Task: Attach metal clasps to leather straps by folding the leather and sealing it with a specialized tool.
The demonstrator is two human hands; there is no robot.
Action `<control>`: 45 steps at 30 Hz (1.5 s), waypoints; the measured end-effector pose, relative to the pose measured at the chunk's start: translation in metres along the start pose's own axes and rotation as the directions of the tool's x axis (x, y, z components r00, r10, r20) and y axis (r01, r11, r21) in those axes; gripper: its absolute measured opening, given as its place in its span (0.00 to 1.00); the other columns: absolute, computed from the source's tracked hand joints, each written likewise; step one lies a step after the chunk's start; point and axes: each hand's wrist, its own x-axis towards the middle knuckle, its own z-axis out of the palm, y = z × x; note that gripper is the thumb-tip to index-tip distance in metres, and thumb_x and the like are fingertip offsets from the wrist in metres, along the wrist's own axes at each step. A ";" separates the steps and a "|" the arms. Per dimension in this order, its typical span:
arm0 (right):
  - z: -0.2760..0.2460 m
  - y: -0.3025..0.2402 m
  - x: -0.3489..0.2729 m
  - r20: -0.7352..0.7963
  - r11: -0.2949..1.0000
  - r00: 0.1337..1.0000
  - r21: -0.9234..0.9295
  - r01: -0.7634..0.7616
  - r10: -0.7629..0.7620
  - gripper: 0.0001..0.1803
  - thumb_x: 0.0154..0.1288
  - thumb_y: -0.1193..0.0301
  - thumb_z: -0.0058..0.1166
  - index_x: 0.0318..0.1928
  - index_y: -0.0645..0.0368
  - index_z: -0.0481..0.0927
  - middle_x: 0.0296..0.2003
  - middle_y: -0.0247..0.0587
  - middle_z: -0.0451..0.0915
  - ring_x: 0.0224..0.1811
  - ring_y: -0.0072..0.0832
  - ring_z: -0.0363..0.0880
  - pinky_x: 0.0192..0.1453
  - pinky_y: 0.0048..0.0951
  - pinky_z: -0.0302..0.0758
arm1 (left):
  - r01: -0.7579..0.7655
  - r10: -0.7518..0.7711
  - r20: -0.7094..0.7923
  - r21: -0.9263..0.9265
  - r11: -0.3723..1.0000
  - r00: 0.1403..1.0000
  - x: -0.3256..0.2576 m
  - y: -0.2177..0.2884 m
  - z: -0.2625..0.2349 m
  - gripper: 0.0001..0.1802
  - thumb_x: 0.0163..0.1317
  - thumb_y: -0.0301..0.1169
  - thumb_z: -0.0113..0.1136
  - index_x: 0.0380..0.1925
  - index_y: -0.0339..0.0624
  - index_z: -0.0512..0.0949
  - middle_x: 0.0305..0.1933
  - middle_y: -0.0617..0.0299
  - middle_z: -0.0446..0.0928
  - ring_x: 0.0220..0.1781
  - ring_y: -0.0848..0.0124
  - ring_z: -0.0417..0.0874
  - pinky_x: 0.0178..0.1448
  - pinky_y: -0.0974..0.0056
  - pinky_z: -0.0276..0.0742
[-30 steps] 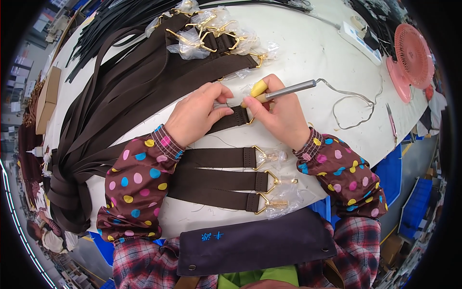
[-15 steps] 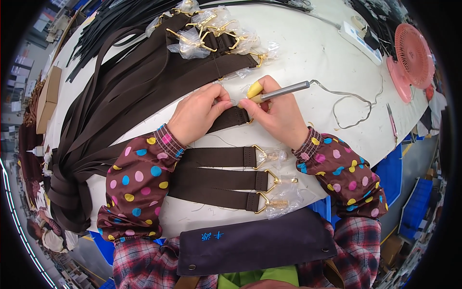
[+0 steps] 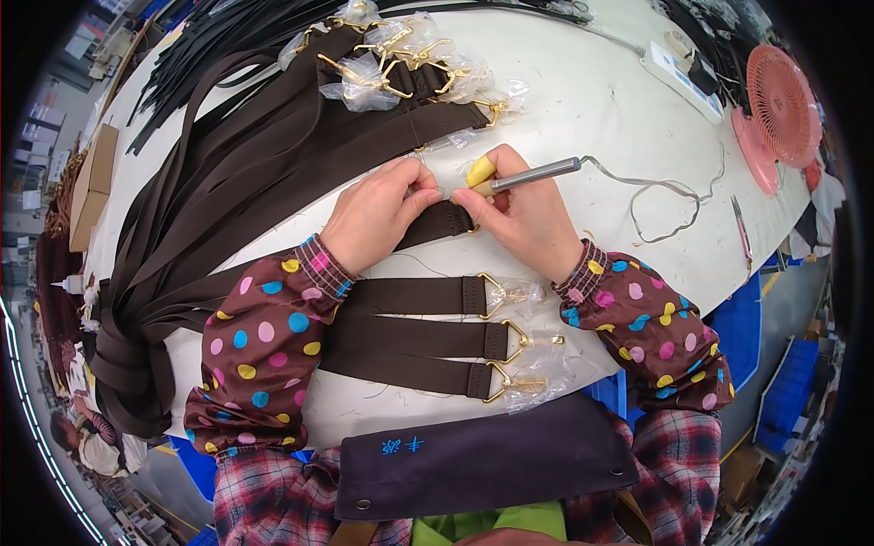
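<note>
My right hand (image 3: 526,207) grips a grey corded pen-shaped tool (image 3: 546,170) with a tan lower part, its tip pointing left. A yellow cover (image 3: 480,169) wraps its index finger. Opposite, my left hand (image 3: 381,211) is closed, thumb and fingertips pinched at the far edge of a dark brown strap (image 3: 435,227); what is between them is too small to make out. Both sets of fingertips nearly meet above the strap's stitched end, which carries a gold metal ring mostly hidden by my right hand. Nearer me lie three more brown straps (image 3: 410,338) with gold clasps (image 3: 515,340) in clear plastic.
A pile of brown straps (image 3: 264,136) with plastic-wrapped gold clasps (image 3: 401,59) spreads across the far left. The tool's cord (image 3: 669,182) loops at right, near tweezers (image 3: 742,229), a white power strip (image 3: 681,77) and a pink fan (image 3: 783,109). A cardboard box (image 3: 93,187) stands at left.
The pen-shaped tool and its cord have shifted slightly left. My left hand and forearm have edged a little to the right; both grips are otherwise the same.
</note>
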 end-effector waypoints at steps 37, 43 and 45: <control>-0.015 -0.019 -0.013 0.191 0.969 0.974 0.187 -0.160 0.124 0.10 0.63 0.76 0.55 0.37 0.60 0.65 0.28 0.31 0.72 0.33 0.14 0.74 0.34 0.17 0.68 | -0.071 0.078 0.249 -0.038 0.997 0.965 -0.008 0.008 -0.012 0.11 0.53 0.24 0.65 0.34 0.39 0.74 0.33 0.63 0.71 0.24 0.75 0.71 0.30 0.71 0.70; -0.007 -0.012 -0.015 0.131 0.986 0.990 0.150 -0.078 0.058 0.12 0.60 0.72 0.58 0.35 0.60 0.66 0.25 0.33 0.72 0.25 0.16 0.71 0.27 0.19 0.66 | -0.079 0.104 0.179 -0.143 0.987 0.978 -0.010 0.007 -0.010 0.06 0.56 0.21 0.60 0.33 0.38 0.73 0.33 0.63 0.71 0.24 0.76 0.70 0.30 0.72 0.68; -0.006 -0.011 -0.015 0.081 0.989 0.997 0.146 -0.025 0.014 0.14 0.58 0.69 0.60 0.34 0.60 0.67 0.21 0.36 0.73 0.20 0.20 0.71 0.23 0.22 0.67 | -0.108 0.129 0.158 -0.140 0.984 0.979 -0.010 0.005 -0.009 0.06 0.57 0.21 0.60 0.33 0.38 0.73 0.32 0.63 0.72 0.24 0.77 0.70 0.30 0.72 0.68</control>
